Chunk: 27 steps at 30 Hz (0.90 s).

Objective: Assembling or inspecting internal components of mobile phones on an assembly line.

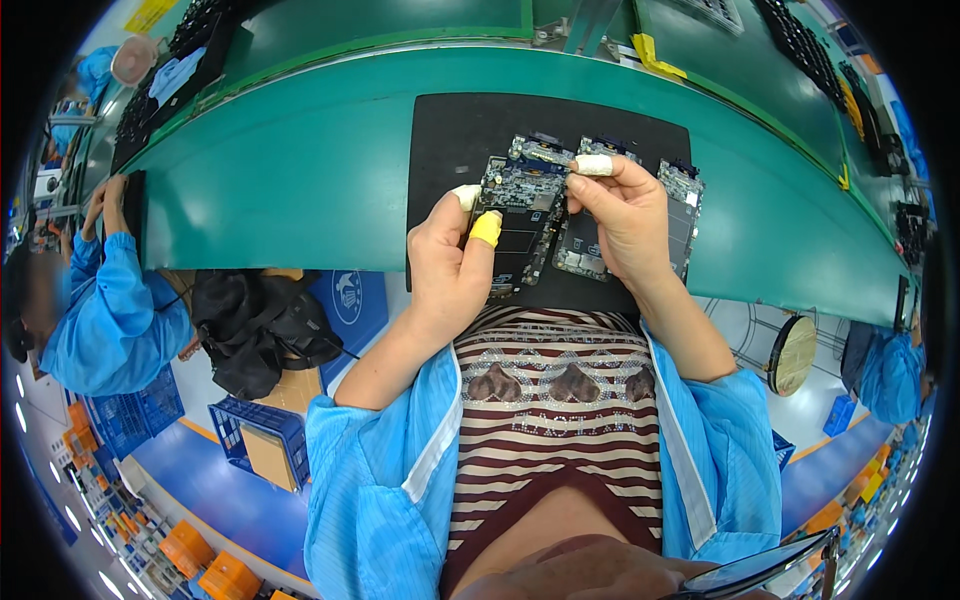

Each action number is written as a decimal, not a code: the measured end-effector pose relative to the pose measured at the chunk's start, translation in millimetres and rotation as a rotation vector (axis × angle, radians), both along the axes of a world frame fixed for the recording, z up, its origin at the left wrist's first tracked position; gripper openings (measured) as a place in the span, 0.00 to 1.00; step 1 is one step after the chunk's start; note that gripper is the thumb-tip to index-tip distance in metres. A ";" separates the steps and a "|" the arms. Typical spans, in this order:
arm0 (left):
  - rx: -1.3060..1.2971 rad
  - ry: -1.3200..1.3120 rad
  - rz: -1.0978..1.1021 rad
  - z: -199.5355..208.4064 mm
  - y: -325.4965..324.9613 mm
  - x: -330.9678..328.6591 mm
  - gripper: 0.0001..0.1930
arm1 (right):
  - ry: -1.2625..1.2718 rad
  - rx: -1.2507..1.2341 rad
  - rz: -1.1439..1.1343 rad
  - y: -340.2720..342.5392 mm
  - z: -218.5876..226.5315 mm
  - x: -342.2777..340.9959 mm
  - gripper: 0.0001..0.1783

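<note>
My left hand (449, 262) is closed on the left edge of a circuit board (518, 212), with white and yellow finger covers on its fingertips. My right hand (632, 215), a white cover on its index finger, pinches at the upper right corner of that same board; whether a small part sits between its fingertips is too small to tell. Beneath my right hand lies a second circuit board (582, 246), partly hidden by it. A third board (680, 205) lies to the right of that hand. All are over a black mat (450, 130).
The mat rests on a green workbench (300, 170). A green conveyor (400, 22) runs along the far side, with a yellow strip (655, 58) on its edge. Left, a person in a blue smock (120, 310) sits at the bench. A black bag (255, 325) and a blue crate (262, 440) are below.
</note>
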State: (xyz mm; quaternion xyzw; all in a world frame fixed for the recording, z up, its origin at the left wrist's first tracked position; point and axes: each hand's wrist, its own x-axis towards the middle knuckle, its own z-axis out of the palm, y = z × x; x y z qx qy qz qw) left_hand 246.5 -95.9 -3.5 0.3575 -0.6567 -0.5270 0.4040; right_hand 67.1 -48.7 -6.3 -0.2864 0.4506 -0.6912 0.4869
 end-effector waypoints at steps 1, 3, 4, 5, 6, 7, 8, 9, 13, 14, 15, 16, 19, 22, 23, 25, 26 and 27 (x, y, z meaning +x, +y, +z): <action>0.008 -0.001 0.004 2.0 0.7 -0.6 0.06 | -0.007 -0.018 -0.008 -0.1 -0.7 0.6 0.09; 0.015 -0.003 0.005 2.0 1.0 -0.8 0.06 | 0.001 -0.015 -0.026 0.6 -2.1 2.1 0.09; -0.001 -0.001 0.002 0.2 0.8 -0.6 0.06 | 0.010 -0.013 -0.042 0.9 -2.6 3.0 0.09; -0.017 0.001 -0.001 -0.8 0.7 -0.6 0.06 | 0.009 -0.013 -0.044 1.1 -3.1 4.1 0.09; -0.018 0.000 -0.003 -0.6 0.9 -1.1 0.06 | 0.013 -0.025 -0.062 1.2 -3.5 5.4 0.08; -0.025 0.010 0.001 -0.3 1.5 -1.9 0.05 | 0.018 -0.037 -0.081 1.2 -3.9 6.7 0.08; -0.032 0.021 0.004 0.0 2.0 -2.6 0.05 | 0.017 -0.037 -0.083 1.1 -4.5 8.0 0.08; -0.032 0.021 0.001 0.8 2.5 -2.9 0.05 | 0.024 -0.058 -0.100 1.1 -4.6 9.7 0.08; -0.053 -0.001 0.008 -1.2 2.9 -2.5 0.05 | 0.023 -0.096 -0.155 2.3 -7.7 15.1 0.08; -0.074 -0.004 0.007 -2.4 2.8 -2.2 0.06 | 0.024 -0.096 -0.158 2.0 -9.3 16.4 0.08; -0.075 -0.006 0.003 -2.6 3.1 -3.3 0.06 | 0.008 -0.113 -0.171 1.3 -11.5 17.2 0.08; -0.078 0.008 0.019 -2.7 3.8 -4.8 0.06 | -0.008 -0.129 -0.183 0.8 -12.8 17.5 0.08; -0.087 0.017 0.037 0.0 4.7 -5.6 0.08 | -0.038 -0.104 -0.174 -0.7 -12.1 17.8 0.07; -0.112 -0.011 0.042 1.1 6.1 -3.9 0.08 | -0.084 -0.135 -0.177 -2.5 -10.4 18.3 0.06; -0.132 -0.032 0.043 1.0 6.6 -3.4 0.08 | -0.086 -0.136 -0.178 -3.0 -10.9 17.5 0.06; -0.176 -0.037 0.048 0.6 9.3 -4.6 0.08 | -0.167 -0.116 -0.130 -4.0 -11.0 14.8 0.05; -0.219 -0.042 0.054 0.8 10.4 -5.0 0.08 | -0.168 -0.117 -0.132 -4.6 -11.3 14.8 0.05; -0.221 -0.043 0.050 2.0 10.4 -5.4 0.08 | -0.208 -0.115 -0.124 -5.3 -12.2 14.7 0.05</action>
